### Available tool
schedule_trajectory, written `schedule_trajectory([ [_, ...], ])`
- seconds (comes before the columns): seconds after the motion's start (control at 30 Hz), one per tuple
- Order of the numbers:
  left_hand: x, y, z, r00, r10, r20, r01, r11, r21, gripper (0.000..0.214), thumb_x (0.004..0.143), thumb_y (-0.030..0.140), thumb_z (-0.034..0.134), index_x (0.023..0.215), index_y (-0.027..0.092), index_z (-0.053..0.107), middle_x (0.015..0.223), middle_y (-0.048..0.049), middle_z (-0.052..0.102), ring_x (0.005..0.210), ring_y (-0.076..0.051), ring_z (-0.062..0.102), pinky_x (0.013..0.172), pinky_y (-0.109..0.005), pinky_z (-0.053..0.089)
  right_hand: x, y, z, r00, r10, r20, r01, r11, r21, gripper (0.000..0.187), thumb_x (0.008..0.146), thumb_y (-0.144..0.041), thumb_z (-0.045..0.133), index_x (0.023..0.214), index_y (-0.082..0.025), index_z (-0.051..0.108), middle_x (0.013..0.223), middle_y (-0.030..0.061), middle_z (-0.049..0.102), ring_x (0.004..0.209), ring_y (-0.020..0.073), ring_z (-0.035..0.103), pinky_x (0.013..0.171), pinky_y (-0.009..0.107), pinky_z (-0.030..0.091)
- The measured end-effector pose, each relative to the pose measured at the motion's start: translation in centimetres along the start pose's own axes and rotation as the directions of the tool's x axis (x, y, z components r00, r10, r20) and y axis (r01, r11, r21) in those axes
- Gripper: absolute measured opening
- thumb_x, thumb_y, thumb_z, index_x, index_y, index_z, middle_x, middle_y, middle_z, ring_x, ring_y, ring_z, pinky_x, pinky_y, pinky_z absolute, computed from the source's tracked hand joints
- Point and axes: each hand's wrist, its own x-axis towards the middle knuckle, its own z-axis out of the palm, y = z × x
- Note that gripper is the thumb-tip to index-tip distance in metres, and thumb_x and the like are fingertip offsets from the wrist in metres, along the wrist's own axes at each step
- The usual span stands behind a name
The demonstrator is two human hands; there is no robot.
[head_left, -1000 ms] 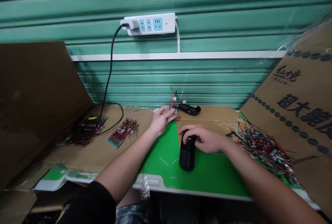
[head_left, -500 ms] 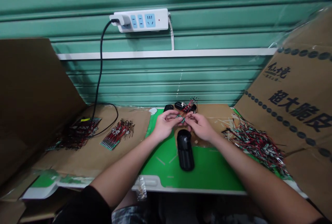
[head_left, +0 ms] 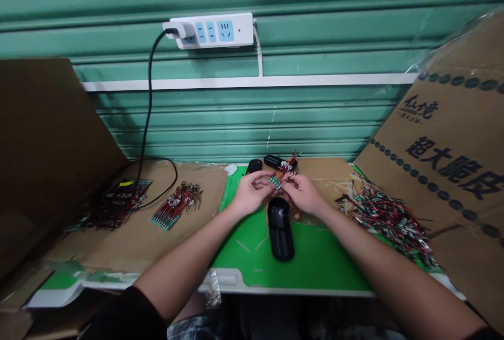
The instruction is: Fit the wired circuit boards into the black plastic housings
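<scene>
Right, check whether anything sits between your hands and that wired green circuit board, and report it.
Nothing visible does. The left hand and right hand both hold the small green circuit board at their fingertips. The black plastic case lies below the hands, clear of that spot.

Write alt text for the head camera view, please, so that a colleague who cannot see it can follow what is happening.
The left hand and right hand pinch a small green circuit board trailing red and black wires above a green cutting mat. A black plastic housing lies on the mat, and loose wired boards are heaped on cardboard to the right.
</scene>
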Motion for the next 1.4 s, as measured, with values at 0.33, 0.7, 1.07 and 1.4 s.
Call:
schedule_trajectory([
  [0.33, 0.0, -0.6, 0.0, 0.999, -0.007, -0.054, 0.012, 0.995, 0.101, 0.044, 0.060, 0.025, 0.093, 0.095, 0.014, 0.069, 0.063, 0.0016, 0.070, 0.058, -0.015, 0.071, 0.060, -0.023, 0.052, 0.2, 0.0, 1.0, 0.999, 0.000, -0.051, 0.006, 0.995, 0.101, 0.024, 0.072, -0.041, 0.067, 0.078, -0.021, 0.055, 0.061, -0.0033, 0.057, 0.051, 0.0113, 0.056, 0.051, 0.022, 0.046],
  [0.7, 0.2, -0.9, 0.4, 0.982, 0.039, -0.185, -0.017, 0.993, 0.118, 0.045, 0.063, 0.033, 0.092, 0.093, 0.017, 0.062, 0.063, 0.0031, 0.067, 0.057, -0.016, 0.070, 0.058, -0.024, 0.053, 0.4, -0.4, 0.6, 0.977, 0.149, -0.151, -0.156, 0.987, -0.038, 0.013, 0.070, -0.033, 0.058, 0.068, -0.021, 0.053, 0.050, -0.0025, 0.057, 0.044, 0.0113, 0.052, 0.045, 0.019, 0.039],
  [1.07, 0.3, -1.9, -0.1, 0.995, -0.059, -0.083, 0.077, 0.967, 0.242, 0.046, 0.074, 0.038, 0.088, 0.108, 0.011, 0.070, 0.068, -0.0015, 0.072, 0.058, -0.016, 0.067, 0.060, -0.027, 0.051, 1.3, -0.6, -3.1, 0.920, 0.176, -0.349, -0.211, 0.975, -0.065, 0.015, 0.072, -0.034, 0.059, 0.068, -0.022, 0.053, 0.048, 0.0014, 0.061, 0.038, 0.0126, 0.054, 0.039, 0.019, 0.040],
  [1.4, -0.6, 0.9, 0.5, 0.985, 0.167, -0.044, -0.133, 0.897, 0.422, 0.034, 0.090, 0.048, 0.074, 0.089, 0.016, 0.082, 0.078, -0.0061, 0.078, 0.064, -0.015, 0.061, 0.062, -0.027, 0.044, -0.2, -1.9, -1.1, 0.994, 0.049, -0.093, -0.054, 0.997, -0.054, 0.025, 0.069, -0.041, 0.068, 0.077, -0.020, 0.059, 0.059, 0.0008, 0.064, 0.050, 0.0154, 0.062, 0.050, 0.024, 0.050],
])
